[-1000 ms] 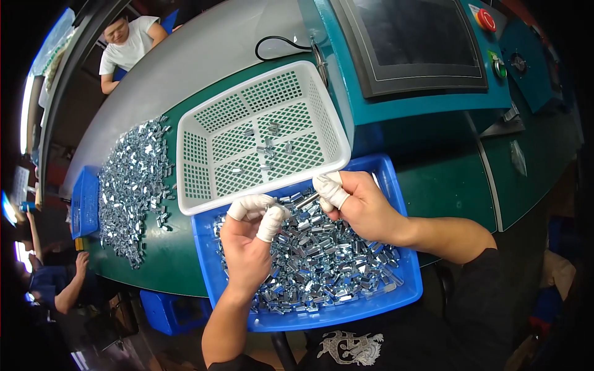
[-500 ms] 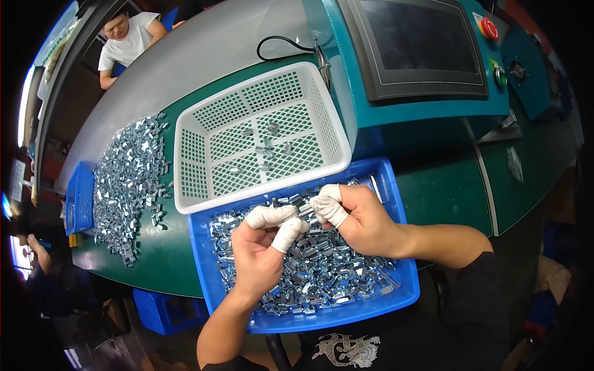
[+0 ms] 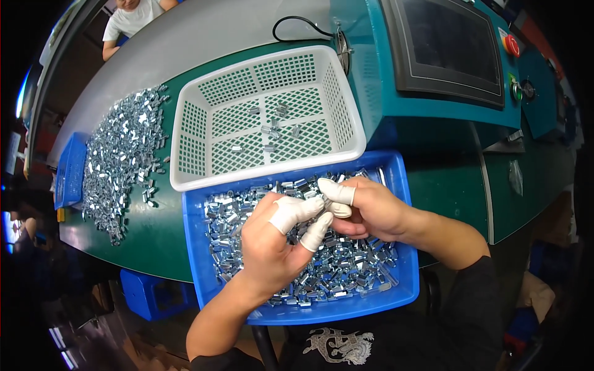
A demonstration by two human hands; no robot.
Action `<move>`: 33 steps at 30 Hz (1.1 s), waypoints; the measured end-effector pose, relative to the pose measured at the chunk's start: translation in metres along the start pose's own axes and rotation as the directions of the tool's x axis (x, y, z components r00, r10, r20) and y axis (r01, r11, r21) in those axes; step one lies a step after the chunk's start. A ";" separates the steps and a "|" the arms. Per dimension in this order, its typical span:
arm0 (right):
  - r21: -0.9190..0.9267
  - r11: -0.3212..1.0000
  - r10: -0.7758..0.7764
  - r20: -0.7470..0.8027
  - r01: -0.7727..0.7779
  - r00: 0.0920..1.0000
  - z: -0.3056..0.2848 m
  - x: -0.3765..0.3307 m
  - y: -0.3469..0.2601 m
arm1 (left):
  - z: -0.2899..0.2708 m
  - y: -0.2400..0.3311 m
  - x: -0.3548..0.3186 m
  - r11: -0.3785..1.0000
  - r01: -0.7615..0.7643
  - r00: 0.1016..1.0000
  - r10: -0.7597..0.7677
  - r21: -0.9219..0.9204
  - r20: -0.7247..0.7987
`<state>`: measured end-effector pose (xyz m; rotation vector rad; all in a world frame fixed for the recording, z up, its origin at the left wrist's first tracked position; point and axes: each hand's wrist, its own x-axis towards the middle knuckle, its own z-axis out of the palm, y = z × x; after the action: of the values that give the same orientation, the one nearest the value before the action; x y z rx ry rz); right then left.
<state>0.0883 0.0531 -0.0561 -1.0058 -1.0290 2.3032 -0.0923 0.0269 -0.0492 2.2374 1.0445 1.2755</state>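
Above the blue tray (image 3: pixel 413 272), my left hand (image 3: pixel 272 238) and my right hand (image 3: pixel 377 210) meet fingertip to fingertip. White covers wrap the thumb and finger of each. Both hands are closed in a pinch around a small metal piece (image 3: pixel 328 199), mostly hidden between the fingertips. Beneath them, the tray holds a thick layer of loose short shiny metal pieces (image 3: pixel 309 275). Touching its far side is a white perforated basket (image 3: pixel 267 176), where several similar pieces (image 3: pixel 270 131) lie scattered on the bottom.
A large heap of metal pieces (image 3: pixel 124 154) covers the green table at the left, beside a small blue bin (image 3: pixel 71 170). A teal machine (image 3: pixel 433 123) with a dark screen (image 3: pixel 451 49) stands at the far right. Across the table sits a person in a white shirt (image 3: pixel 136 18).
My left hand has moved right and turned, bringing its fingertips against those of my right hand. The metal piece between them is now more hidden. The whole view has shifted slightly.
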 end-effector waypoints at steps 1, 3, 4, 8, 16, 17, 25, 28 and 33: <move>0.058 0.996 0.071 0.039 -0.073 0.997 0.000 0.000 -0.002 | -0.002 0.001 -0.001 1.000 0.012 1.000 -0.012 -0.002 -0.007; 0.053 0.992 0.109 0.060 -0.112 0.992 -0.001 0.000 -0.002 | -0.004 0.004 0.000 0.993 0.102 0.995 -0.101 -0.056 0.024; 0.054 0.988 0.137 0.080 -0.142 0.987 -0.001 0.000 -0.002 | -0.004 0.002 0.001 0.997 0.066 0.998 -0.064 -0.052 0.026; 0.050 0.988 0.141 0.068 -0.145 0.988 0.003 0.000 -0.002 | -0.005 0.000 -0.003 0.999 0.001 1.000 -0.001 -0.052 0.003; -0.036 0.961 -0.274 -0.286 0.275 0.918 0.008 -0.002 0.001 | -0.008 -0.012 0.000 0.996 0.080 0.976 -0.071 0.035 -0.204; 0.016 0.953 -0.284 -0.306 0.304 0.908 0.004 -0.002 0.002 | -0.011 -0.017 0.003 0.985 0.172 0.944 -0.171 -0.021 -0.283; -0.084 0.929 -0.369 -0.267 0.360 0.890 0.008 -0.003 0.004 | -0.026 -0.044 0.010 0.917 0.333 0.922 -0.268 0.219 -0.279; -0.093 0.924 -0.382 -0.266 0.370 0.885 0.006 -0.002 0.005 | -0.032 -0.036 0.003 0.909 0.278 0.960 -0.267 0.311 -0.080; -0.122 0.923 -0.385 -0.245 0.366 0.890 0.006 -0.003 0.005 | -0.040 -0.014 -0.003 0.717 0.361 0.726 -0.617 0.597 0.302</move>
<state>0.0847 0.0453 -0.0559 -1.0063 -1.0917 1.7761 -0.1333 0.0326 -0.0384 2.1685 1.7561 0.1746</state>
